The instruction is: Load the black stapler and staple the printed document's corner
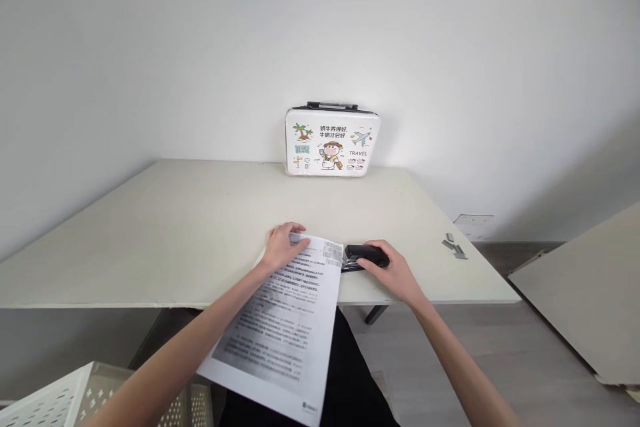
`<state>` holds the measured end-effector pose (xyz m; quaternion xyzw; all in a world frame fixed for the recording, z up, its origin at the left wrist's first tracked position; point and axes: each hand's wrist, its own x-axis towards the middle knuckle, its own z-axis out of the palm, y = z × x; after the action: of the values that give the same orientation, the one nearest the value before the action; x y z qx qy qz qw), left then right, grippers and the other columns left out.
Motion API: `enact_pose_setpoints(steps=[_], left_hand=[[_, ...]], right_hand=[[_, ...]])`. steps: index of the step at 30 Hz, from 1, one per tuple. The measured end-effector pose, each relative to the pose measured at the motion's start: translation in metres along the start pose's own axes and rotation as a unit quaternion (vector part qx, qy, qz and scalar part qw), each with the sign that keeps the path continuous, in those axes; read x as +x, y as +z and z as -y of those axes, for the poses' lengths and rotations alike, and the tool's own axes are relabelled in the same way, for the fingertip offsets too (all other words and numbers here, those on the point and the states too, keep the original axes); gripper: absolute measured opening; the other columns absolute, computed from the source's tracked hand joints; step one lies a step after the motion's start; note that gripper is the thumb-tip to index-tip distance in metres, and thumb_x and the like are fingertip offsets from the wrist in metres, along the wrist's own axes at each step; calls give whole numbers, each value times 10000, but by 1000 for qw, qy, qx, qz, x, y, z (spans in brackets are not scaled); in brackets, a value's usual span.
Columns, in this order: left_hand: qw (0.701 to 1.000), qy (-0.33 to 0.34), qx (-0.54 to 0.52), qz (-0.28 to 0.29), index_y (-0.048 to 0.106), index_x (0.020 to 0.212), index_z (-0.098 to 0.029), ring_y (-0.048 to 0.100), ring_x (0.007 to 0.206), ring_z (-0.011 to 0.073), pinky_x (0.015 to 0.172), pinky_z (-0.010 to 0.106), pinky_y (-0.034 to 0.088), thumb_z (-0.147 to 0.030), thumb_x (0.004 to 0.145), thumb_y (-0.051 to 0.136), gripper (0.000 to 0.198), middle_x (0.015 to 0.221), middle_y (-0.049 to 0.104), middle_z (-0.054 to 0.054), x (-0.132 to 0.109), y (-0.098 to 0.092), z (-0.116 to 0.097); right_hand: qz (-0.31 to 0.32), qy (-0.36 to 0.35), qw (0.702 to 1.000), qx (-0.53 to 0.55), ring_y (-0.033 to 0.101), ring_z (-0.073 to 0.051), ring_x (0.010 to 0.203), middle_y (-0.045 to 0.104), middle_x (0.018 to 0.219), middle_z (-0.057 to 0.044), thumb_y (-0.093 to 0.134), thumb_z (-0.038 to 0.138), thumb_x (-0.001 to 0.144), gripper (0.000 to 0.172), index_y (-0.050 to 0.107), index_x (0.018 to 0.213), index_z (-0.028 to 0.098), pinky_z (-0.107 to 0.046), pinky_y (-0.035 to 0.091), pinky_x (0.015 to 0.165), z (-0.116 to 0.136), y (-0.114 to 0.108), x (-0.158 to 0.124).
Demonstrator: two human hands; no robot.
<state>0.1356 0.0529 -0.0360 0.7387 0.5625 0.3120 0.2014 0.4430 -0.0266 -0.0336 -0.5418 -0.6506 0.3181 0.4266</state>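
Observation:
Printed paper (280, 340) lies partly on the table and hangs over its front edge toward my lap; whether it is one sheet or several I cannot tell. My left hand (286, 248) grips its upper left part, thumb on top and fingers behind the far edge. In my right hand (393, 270) is a black stapler (363, 255), resting on the table with its front end at the paper's upper right corner. Whether the corner sits between the stapler's jaws is too small to tell.
Several grey staple strips (454, 247) lie near the right edge of the white table (200, 227). A white case with cartoon prints (333, 143) stands against the wall at the back. White perforated baskets (60, 400) are at the lower left, and a pale cabinet (590, 293) is on the right.

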Motion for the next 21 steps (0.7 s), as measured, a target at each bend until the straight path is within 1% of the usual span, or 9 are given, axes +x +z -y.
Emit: enact_pose_setpoints(steps=[2,4,6,8,10,12,14,17,21], left_hand=[[1000,-8,0,-10,706,1091,-241,639,1182,313,1176,560,343,-405,849,719,292,1140,751,60,-3,5,-5],[1000,-13,-3,-15,709,1102,-241,607,1220,329,1169,572,346,-405,859,711,293,1166,739,67,-5,5,-8],[1000,-15,-13,-22,693,1161,-243,559,1297,326,1164,543,373,-422,912,654,308,1255,708,75,-9,-1,-8],[999,16,-28,-22,666,1216,-243,496,1382,301,1175,493,389,-424,978,574,313,1332,669,77,-14,-12,-7],[995,94,-33,14,659,1228,-248,444,1443,277,1205,469,373,-426,1027,525,301,1353,659,67,-22,-24,-8],[979,185,-21,84,678,1221,-265,394,1493,280,1234,487,344,-457,1049,523,300,1382,654,54,-30,-33,-10],[957,246,3,152,682,1277,-295,322,1550,292,1257,515,312,-506,1055,528,342,1491,597,41,-38,-37,-17],[931,294,42,214,604,1446,-348,186,1613,310,1300,558,210,-565,1052,515,459,1672,407,11,-46,-32,-28],[914,315,74,246,471,1577,-375,99,1626,320,1319,568,105,-585,1071,448,549,1750,188,1,-48,-13,-37]], right_hand=[[-1,2,1000,-9,665,-280,1090,734,1182,-60,745,548,862,367,692,1096,270,-413,509,955,-1,1,0],[-3,3,1000,-20,668,-275,1087,733,1187,-59,742,558,862,380,688,1102,268,-406,510,956,-2,2,0],[-4,1,999,-35,669,-272,1089,732,1195,-60,737,568,864,397,681,1112,264,-400,514,954,-3,2,-1],[4,-4,999,-53,669,-271,1094,731,1199,-64,717,573,879,400,672,1122,260,-396,519,947,-1,0,-2],[22,-12,997,-78,666,-268,1081,731,1190,-67,678,580,909,384,666,1121,260,-391,526,922,2,-5,-2],[45,-22,993,-105,667,-264,1045,734,1172,-71,616,595,948,371,667,1102,262,-386,529,891,8,-11,1],[61,-20,991,-117,668,-262,1038,734,1180,-77,524,615,993,391,674,1080,265,-380,528,878,15,-15,7],[60,5,991,-118,657,-260,1137,721,1242,-80,365,622,1050,477,679,1079,265,-382,508,963,26,-14,19],[75,6,984,-161,627,-250,1215,709,1255,-79,273,609,1073,529,668,1074,258,-393,446,1082,39,-4,34]])
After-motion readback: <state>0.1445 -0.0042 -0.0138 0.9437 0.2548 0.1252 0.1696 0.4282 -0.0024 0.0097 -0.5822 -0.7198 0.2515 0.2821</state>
